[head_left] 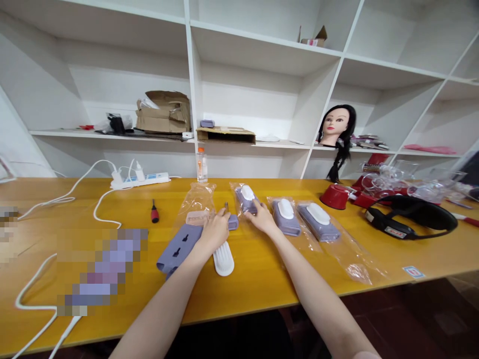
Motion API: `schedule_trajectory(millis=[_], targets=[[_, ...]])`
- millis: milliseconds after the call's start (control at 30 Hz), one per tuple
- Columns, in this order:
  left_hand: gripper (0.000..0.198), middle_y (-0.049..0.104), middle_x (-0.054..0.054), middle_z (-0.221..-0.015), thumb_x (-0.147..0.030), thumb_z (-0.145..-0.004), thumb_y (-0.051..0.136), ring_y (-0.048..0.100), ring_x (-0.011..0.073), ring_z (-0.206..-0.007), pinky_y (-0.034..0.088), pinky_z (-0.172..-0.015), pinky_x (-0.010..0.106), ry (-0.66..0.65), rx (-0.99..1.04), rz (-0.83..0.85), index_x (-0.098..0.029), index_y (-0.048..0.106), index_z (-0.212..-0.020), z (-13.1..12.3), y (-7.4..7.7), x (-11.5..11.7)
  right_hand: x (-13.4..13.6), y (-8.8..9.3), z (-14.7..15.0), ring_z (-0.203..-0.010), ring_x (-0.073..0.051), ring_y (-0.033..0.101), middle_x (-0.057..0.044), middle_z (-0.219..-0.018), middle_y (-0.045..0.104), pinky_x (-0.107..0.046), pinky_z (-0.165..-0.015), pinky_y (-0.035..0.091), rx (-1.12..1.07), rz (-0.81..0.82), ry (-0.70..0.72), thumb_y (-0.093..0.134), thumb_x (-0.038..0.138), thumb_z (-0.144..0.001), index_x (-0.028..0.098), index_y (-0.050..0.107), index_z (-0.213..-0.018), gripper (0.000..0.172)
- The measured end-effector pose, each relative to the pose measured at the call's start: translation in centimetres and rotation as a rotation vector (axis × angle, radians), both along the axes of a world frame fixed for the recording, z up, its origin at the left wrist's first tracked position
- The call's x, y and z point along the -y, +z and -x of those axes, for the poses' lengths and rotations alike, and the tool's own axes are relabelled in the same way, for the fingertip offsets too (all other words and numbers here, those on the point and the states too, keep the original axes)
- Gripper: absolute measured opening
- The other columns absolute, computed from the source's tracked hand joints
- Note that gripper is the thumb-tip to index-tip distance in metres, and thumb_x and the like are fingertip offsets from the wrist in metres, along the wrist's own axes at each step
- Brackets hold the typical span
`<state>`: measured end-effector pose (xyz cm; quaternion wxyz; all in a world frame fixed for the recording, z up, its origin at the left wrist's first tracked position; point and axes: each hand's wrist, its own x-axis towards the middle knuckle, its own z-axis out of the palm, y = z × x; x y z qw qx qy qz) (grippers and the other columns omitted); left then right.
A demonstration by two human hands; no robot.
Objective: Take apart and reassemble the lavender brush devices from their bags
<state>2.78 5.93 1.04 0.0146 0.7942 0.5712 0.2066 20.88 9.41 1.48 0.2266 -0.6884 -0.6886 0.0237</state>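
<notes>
Bare forearms [160, 299] cross the front edge of the tabletop [262, 286]. Toward the back-left corner, a white power strip [156, 179] carries plugs; on the shelf above, a torn cardboard box [164, 118] has crumpled clear plastic in its mouth. Left of centre lies a slotted purple strap [181, 248], the left hand [215, 232] over its right end, fingers bent down, their grip hidden. Near the back edge stands a clear bottle [202, 168] with an orange cap, its lettering illegible. Slightly parted, the right hand's [263, 220] fingers touch a bagged purple bundle [245, 199] topped by a white oval; whether they grip cannot be told. Further right, two clear bags [359, 267] hold similar bundles. Toward the right edge, a black headband [415, 219] bears an unreadable label; a blue-and-red sticker [413, 272] near the front edge is equally unreadable.
</notes>
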Motion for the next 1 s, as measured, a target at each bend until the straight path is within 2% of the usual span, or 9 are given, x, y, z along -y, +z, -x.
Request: schedule_trajectory(millis=[133,267,400,533,633,733,800,867,1000], targets=[[0.043,0.044,0.011,-0.138,-0.020,-0.083,0.039,0.037,0.0342,-0.127,0.026,-0.101,0.059,-0.016,0.008,0.012,-0.022,0.052,-0.124,-0.3,0.2,0.5,-0.2,-0.8,0.5,-0.102,-0.024,0.059,-0.014,-0.125,0.048,-0.031,-0.086,0.042,0.031,0.005,-0.027,0.055,0.025,-0.081,0.024,0.042,-0.132,0.053],[0.046,0.041,0.008,-0.142,-0.033,-0.084,0.041,0.027,0.0375,-0.132,0.023,-0.103,0.058,-0.075,-0.006,0.043,-0.023,0.048,-0.129,-0.4,0.6,1.9,-0.4,-0.7,-0.3,-0.099,-0.022,0.061,-0.012,-0.108,0.061,-0.029,-0.085,0.042,0.032,-0.019,-0.095,0.041,0.009,-0.083,0.023,0.052,-0.125,0.045],[0.081,0.015,0.010,-0.152,-0.055,-0.069,0.057,0.002,0.0445,-0.135,0.014,-0.101,0.065,-0.204,-0.099,0.214,-0.028,0.030,-0.140,0.2,1.2,3.6,-0.6,-0.4,-1.2,-0.097,-0.022,0.062,-0.013,-0.098,0.066,-0.028,-0.084,0.043,0.007,-0.047,-0.155,0.034,0.010,-0.086,0.021,0.054,-0.124,0.044],[0.105,0.002,0.007,-0.153,-0.056,-0.053,0.068,-0.008,0.0411,-0.136,0.009,-0.101,0.065,-0.342,-0.198,0.331,-0.036,0.017,-0.143,1.7,2.5,5.2,-0.6,0.0,-1.8,-0.100,-0.022,0.061,-0.014,-0.101,0.066,-0.030,-0.087,0.042,-0.020,-0.067,-0.182,0.030,0.010,-0.088,0.018,0.054,-0.124,0.044],[0.102,0.007,0.004,-0.153,-0.052,-0.055,0.068,0.001,0.0394,-0.137,0.012,-0.102,0.064,-0.331,-0.196,0.322,-0.041,0.015,-0.142,3.7,4.0,6.1,-0.2,0.5,-1.7,-0.102,-0.024,0.059,-0.014,-0.107,0.064,-0.033,-0.089,0.042,-0.024,-0.073,-0.163,0.036,0.015,-0.087,0.018,0.055,-0.122,0.041],[0.101,0.013,0.006,-0.153,-0.050,-0.056,0.068,0.017,0.0437,-0.134,0.023,-0.097,0.065,-0.090,-0.172,0.246,-0.040,0.016,-0.142,6.2,4.8,6.4,0.6,1.0,-0.6,-0.116,-0.030,0.048,-0.016,-0.130,0.049,-0.042,-0.094,0.038,-0.014,-0.108,-0.153,0.043,0.022,-0.085,0.020,0.047,-0.130,0.045],[0.094,0.017,0.010,-0.152,-0.051,-0.055,0.066,0.039,0.0459,-0.122,0.039,-0.086,0.058,0.059,-0.184,0.298,-0.038,0.027,-0.140,7.6,4.5,6.0,1.2,1.1,0.5,-0.126,-0.035,0.035,-0.016,-0.141,0.036,-0.050,-0.097,0.032,0.018,-0.161,-0.127,0.045,0.025,-0.085,0.021,0.042,-0.133,0.049],[0.093,0.022,0.015,-0.149,-0.050,-0.056,0.065,0.060,0.0379,-0.098,0.047,-0.074,0.044,0.104,-0.168,0.378,-0.032,0.029,-0.140,8.4,3.8,5.3,1.8,1.1,1.6,-0.130,-0.035,0.026,-0.013,-0.143,0.033,-0.054,-0.100,0.027,0.067,-0.220,-0.026,0.046,0.028,-0.085,0.022,0.044,-0.131,0.047],[0.087,0.044,0.016,-0.134,-0.046,-0.054,0.066,0.065,0.0302,-0.084,0.045,-0.066,0.034,0.186,-0.159,0.396,-0.028,0.037,-0.134,8.5,2.4,3.6,2.8,0.5,3.1,-0.133,-0.032,0.021,-0.010,-0.139,0.041,-0.056,-0.104,0.019,0.161,-0.265,0.288,0.046,0.032,-0.086,0.022,0.053,-0.122,0.038]])
